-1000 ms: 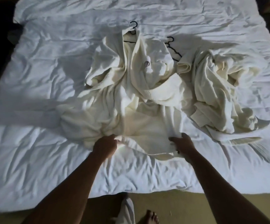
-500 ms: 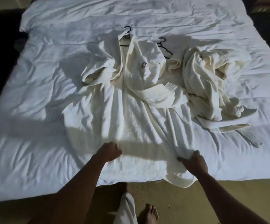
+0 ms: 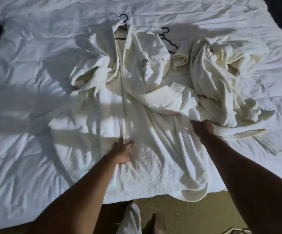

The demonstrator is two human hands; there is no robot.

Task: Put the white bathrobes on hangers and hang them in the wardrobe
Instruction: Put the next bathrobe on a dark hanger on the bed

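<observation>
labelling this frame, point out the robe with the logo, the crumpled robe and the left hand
robe with the logo [image 3: 136, 105], head view, on its front panel below the logo
crumpled robe [image 3: 221, 78], head view, on its bunched middle
left hand [image 3: 122, 153], head view, on the back of the hand

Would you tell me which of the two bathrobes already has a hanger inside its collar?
The spread-out bathrobe with the chest logo: a hanger hook pokes from its collar. The crumpled bathrobe lies beside the other hanger.
</observation>
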